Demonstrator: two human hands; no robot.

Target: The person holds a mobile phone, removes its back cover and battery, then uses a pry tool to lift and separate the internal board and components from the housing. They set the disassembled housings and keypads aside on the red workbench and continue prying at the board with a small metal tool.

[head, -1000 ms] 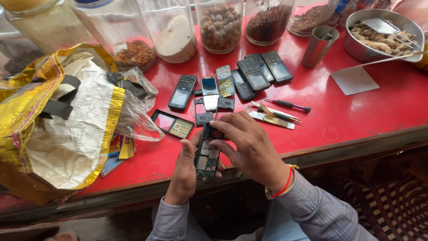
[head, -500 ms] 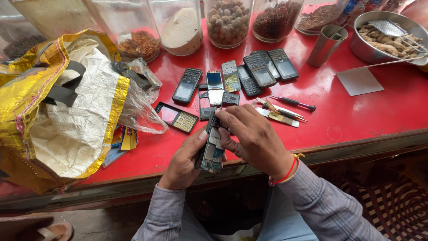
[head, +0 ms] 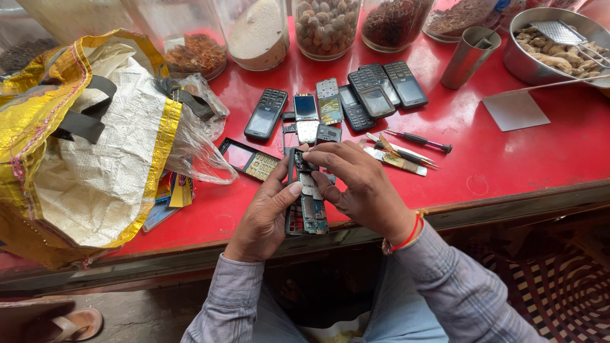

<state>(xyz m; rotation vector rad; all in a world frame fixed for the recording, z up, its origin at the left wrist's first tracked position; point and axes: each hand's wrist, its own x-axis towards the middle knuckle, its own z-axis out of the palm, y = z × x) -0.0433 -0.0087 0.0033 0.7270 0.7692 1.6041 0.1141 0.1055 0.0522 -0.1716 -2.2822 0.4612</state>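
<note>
Both hands hold an opened mobile phone (head: 306, 206) with its green circuit board bare, above the red counter's near edge. My left hand (head: 264, 213) grips its left side, thumb on the board. My right hand (head: 356, 184) covers the upper right side, fingertips at the top of the phone. Just beyond lie several keypad phones (head: 267, 114), loose phone parts (head: 308, 130), a detached front cover (head: 250, 159), and a small screwdriver (head: 419, 140) beside flat metal tools (head: 397, 159).
A yellow and white woven bag (head: 82, 146) with clear plastic sits at the left on the red counter (head: 508, 159). Glass jars (head: 324, 25) of spices line the back. A steel cup (head: 467, 57), a steel bowl (head: 527, 63) with ginger and a grey card (head: 515, 109) stand right.
The hands shifted slightly with the phone; my right fingers moved up to its top end. The camera view moved a little; items on the counter stayed put.
</note>
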